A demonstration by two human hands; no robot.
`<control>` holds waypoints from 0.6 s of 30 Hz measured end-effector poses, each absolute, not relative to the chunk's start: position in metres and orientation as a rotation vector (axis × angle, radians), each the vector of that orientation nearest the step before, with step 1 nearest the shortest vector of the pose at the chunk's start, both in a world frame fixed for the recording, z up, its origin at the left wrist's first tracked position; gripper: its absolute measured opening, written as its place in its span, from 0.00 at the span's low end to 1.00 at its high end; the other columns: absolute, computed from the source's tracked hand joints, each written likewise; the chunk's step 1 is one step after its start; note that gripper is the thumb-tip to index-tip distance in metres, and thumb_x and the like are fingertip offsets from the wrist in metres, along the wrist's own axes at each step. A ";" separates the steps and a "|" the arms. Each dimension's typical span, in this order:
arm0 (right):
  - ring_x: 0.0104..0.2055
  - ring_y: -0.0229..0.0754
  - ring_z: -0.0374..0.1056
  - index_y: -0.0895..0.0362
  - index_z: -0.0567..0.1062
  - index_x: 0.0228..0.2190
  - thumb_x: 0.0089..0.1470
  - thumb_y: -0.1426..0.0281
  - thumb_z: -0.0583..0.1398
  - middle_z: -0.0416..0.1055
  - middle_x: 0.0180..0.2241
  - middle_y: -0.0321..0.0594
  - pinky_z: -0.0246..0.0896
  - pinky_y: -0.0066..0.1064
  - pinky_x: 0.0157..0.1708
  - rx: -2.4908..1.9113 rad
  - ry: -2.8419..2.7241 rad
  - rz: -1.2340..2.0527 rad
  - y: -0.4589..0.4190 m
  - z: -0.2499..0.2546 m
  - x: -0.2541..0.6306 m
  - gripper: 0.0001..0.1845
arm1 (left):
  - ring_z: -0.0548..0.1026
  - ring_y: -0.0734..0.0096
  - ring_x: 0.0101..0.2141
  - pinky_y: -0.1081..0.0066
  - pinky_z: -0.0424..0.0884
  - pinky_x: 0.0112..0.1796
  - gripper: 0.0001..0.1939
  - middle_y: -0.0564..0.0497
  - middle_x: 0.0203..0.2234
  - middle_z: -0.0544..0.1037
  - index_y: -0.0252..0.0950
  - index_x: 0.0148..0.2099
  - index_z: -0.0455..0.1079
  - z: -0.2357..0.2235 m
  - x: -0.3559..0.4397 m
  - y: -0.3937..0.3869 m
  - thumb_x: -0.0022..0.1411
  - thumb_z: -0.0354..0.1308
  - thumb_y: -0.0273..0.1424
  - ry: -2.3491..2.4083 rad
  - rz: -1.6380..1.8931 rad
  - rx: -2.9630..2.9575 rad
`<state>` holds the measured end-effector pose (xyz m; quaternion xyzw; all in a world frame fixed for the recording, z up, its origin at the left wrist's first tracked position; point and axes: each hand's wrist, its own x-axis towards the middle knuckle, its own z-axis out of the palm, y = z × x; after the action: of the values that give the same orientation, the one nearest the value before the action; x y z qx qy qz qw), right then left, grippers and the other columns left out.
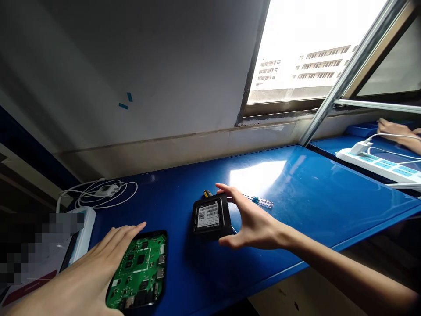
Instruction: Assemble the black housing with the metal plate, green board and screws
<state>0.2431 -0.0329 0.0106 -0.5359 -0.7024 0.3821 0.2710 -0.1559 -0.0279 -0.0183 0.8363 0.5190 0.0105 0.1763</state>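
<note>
My right hand (251, 219) is at the right side of a small black box (210, 215) with a white printed label on top. Its thumb and fingers are spread about the near and far edges, and a gap shows between palm and box. Whether the fingertips touch it is hard to tell. My left hand (98, 263) lies along the left side of an open black case that holds a green circuit board (141, 263). Its fingers are stretched out near the case's far left corner, with the thumb partly cut off. Behind the box a yellow-and-black end (207, 193) pokes out.
A clear-handled screwdriver (261, 202) lies right of the box. A coiled white cable with an adapter (107, 189) sits at the back left, by a pale device (85, 224). Beyond a metal post (332, 98) are a power strip (378, 163) and another person's hands (394, 131).
</note>
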 end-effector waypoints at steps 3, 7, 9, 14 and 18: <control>0.68 0.61 0.56 0.55 0.48 0.70 0.37 0.65 0.74 0.55 0.65 0.56 0.58 0.57 0.65 -1.469 -1.985 0.930 -0.031 0.011 0.241 0.65 | 0.49 0.29 0.71 0.40 0.67 0.61 0.65 0.45 0.75 0.48 0.54 0.77 0.37 0.001 -0.132 -0.018 0.47 0.74 0.40 1.449 -0.060 2.303; 0.67 0.61 0.57 0.55 0.47 0.71 0.37 0.64 0.75 0.54 0.65 0.56 0.62 0.55 0.63 -1.456 -2.073 0.801 -0.029 0.007 0.233 0.67 | 0.55 0.33 0.70 0.42 0.67 0.61 0.60 0.40 0.74 0.51 0.48 0.78 0.38 0.029 -0.057 0.003 0.54 0.71 0.48 1.147 0.073 2.395; 0.67 0.61 0.57 0.56 0.47 0.71 0.36 0.63 0.75 0.55 0.65 0.57 0.61 0.55 0.64 -1.444 -2.088 0.770 -0.028 0.006 0.230 0.68 | 0.57 0.38 0.70 0.42 0.64 0.63 0.60 0.38 0.73 0.55 0.45 0.77 0.40 0.036 -0.021 0.015 0.53 0.73 0.43 0.930 0.139 2.463; 0.70 0.66 0.52 0.62 0.43 0.72 0.35 0.61 0.76 0.55 0.66 0.64 0.56 0.58 0.67 -1.431 -2.124 0.765 -0.022 0.005 0.227 0.74 | 0.55 0.44 0.71 0.44 0.56 0.67 0.62 0.37 0.72 0.54 0.41 0.77 0.41 0.038 0.017 0.038 0.48 0.74 0.32 0.723 0.187 2.419; 0.73 0.68 0.48 0.66 0.38 0.72 0.36 0.59 0.76 0.49 0.69 0.70 0.53 0.58 0.68 -1.431 -2.099 0.780 -0.019 0.006 0.230 0.77 | 0.59 0.44 0.69 0.46 0.61 0.65 0.64 0.37 0.72 0.56 0.44 0.77 0.36 0.036 0.020 0.043 0.49 0.74 0.33 0.716 0.182 2.297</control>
<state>0.2295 -0.0194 0.0056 -0.5229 -0.7668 0.2848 0.2397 0.0203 0.0426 0.0358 0.8894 0.2773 0.0703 0.3564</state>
